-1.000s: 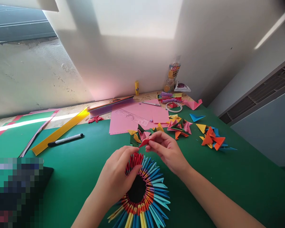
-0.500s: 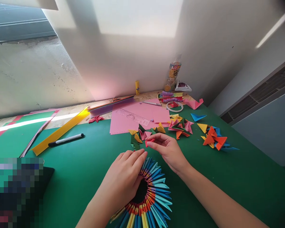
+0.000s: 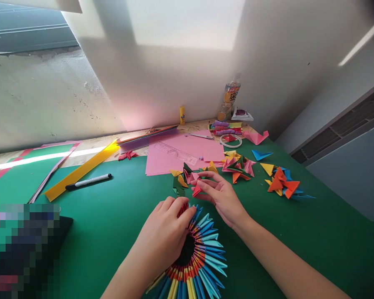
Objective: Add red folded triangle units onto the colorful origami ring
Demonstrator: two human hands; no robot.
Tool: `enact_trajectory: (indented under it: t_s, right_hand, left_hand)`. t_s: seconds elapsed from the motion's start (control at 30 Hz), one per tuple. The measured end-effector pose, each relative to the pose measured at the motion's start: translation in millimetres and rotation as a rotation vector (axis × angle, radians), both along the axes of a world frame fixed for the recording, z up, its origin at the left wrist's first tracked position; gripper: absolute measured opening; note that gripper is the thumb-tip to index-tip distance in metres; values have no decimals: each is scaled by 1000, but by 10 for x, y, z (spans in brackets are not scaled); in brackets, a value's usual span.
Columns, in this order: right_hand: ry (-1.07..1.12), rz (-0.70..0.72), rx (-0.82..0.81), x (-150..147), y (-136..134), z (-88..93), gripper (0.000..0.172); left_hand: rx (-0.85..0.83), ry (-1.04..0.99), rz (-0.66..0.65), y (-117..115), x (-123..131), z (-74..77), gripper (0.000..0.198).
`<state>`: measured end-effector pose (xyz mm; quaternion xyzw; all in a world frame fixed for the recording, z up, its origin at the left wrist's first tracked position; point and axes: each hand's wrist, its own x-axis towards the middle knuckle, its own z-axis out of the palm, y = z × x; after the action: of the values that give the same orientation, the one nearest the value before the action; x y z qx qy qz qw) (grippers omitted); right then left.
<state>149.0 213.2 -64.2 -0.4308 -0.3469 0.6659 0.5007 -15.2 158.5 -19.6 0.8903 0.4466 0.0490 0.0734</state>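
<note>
My left hand (image 3: 166, 232) is closed over the far left side of a ring of folded paper pieces (image 3: 207, 245), blue, light blue, yellow and orange, lying at the front of the table. Its fingers and palm hide that part of the ring. Just beyond the ring, my right hand (image 3: 220, 193) pinches a small red folded paper piece (image 3: 196, 190) between thumb and fingers, apart from the ring. Close behind it lie loose folded pieces, among them a green one (image 3: 178, 187) and a heap of pink and green ones (image 3: 237, 165).
To the right sits a pile of orange, blue and yellow pieces (image 3: 280, 182). Pink sheets (image 3: 156, 162) carry a clear ruler (image 3: 176, 153). A black-and-white marker (image 3: 89, 182) and yellow strip (image 3: 81, 171) lie left. Along the wall stand a glue stick (image 3: 182, 115) and bottle (image 3: 230, 99).
The red piece has turned in my right hand, its point now lower, and my right fingers have shifted. My left fingers have moved slightly along the ring.
</note>
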Motion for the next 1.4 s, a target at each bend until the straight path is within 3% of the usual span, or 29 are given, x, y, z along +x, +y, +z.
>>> enact_trajectory:
  t_s: [0.33, 0.5, 0.63, 0.97, 1.4]
  right_hand:
    - [-26, 18, -33, 22, 2, -4, 26]
    - [-2, 1, -66, 0, -7, -22, 38]
    - [-14, 31, -91, -14, -13, -58, 29]
    - [23, 67, -152, -36, -44, -76, 26]
    - [-15, 133, -129, -38, -61, -108, 27]
  left_hand:
    - [28, -64, 7, 8, -33, -56, 27]
    - [3, -113, -1, 16, -36, -65, 28]
    - [-31, -97, -3, 16, -44, -63, 30]
    - [-91, -124, 12, 17, -58, -49, 32]
    - [-120, -140, 39, 41, -66, -79, 18]
